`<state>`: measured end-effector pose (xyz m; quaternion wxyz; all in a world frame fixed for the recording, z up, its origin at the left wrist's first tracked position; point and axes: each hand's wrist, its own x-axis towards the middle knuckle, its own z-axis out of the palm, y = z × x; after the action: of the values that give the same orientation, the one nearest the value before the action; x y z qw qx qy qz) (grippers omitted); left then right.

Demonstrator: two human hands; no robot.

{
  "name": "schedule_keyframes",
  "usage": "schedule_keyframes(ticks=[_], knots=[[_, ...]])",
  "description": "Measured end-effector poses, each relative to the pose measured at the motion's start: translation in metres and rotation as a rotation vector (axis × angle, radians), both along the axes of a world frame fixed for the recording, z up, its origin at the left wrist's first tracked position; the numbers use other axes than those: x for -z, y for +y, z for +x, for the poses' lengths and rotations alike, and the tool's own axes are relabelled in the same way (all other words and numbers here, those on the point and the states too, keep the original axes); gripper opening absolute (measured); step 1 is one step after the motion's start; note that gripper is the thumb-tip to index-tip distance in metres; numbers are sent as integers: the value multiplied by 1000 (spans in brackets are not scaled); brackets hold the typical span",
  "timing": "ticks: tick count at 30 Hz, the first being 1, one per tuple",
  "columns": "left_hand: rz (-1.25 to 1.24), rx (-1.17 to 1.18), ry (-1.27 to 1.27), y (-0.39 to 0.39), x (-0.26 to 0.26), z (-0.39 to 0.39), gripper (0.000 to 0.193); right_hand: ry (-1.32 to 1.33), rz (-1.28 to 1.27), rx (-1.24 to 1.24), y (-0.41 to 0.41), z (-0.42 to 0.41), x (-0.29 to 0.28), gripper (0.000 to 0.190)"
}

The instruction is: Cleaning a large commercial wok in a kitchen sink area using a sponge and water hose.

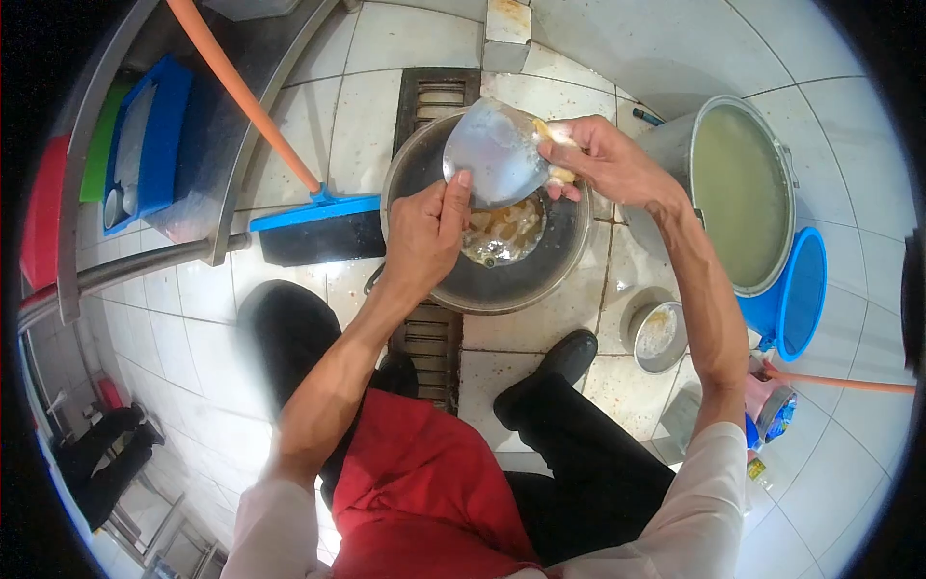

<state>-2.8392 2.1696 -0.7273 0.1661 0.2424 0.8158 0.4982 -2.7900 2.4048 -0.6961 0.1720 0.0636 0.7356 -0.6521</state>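
My left hand [427, 228] grips the near left edge of a shiny metal bowl or dish [495, 155], thumb on its surface. At its right edge, my right hand [597, 155] presses a yellow and white, foamy sponge or cloth [561, 174] against the metal. Both hands are above a large round dark pan [499, 293] on the tiled floor. Brownish, foamy liquid [506, 235] lies in the pan's bottom, partly hidden by the bowl and my left hand.
On the right stand a large metal pot of cloudy liquid [741, 199], a blue bucket [803, 293] and a small metal bowl with suds [658, 336]. A blue broom [318, 211] with an orange handle, a floor drain [427, 347] and a metal rack [249, 155] are leftward. Another person's dark-clad legs [105, 459] show lower left.
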Motion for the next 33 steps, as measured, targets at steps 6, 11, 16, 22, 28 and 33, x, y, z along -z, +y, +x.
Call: schedule_keyframes(ticks=[6,11,16,22,28,33], knots=[[25,-5,-36,-2,-4,-1,52,-1,-4,62,-2,-1,7,19],[-29,6,56,-3,-4,-1,50,9,-14,78,-5,-2,3,18],[-11,-2,3,-3,-10,-1,51,27,-75,98,-5,-2,2,18],[7,14,-7,-4,-5,-1,53,30,99,46,-4,-2,6,20],[415,12,-1424,-22,6,-31,45,96,59,269,0,-9,15,18],[727,-109,-1840,-25,11,-34,31,825,675,211,-34,-8,8,34]])
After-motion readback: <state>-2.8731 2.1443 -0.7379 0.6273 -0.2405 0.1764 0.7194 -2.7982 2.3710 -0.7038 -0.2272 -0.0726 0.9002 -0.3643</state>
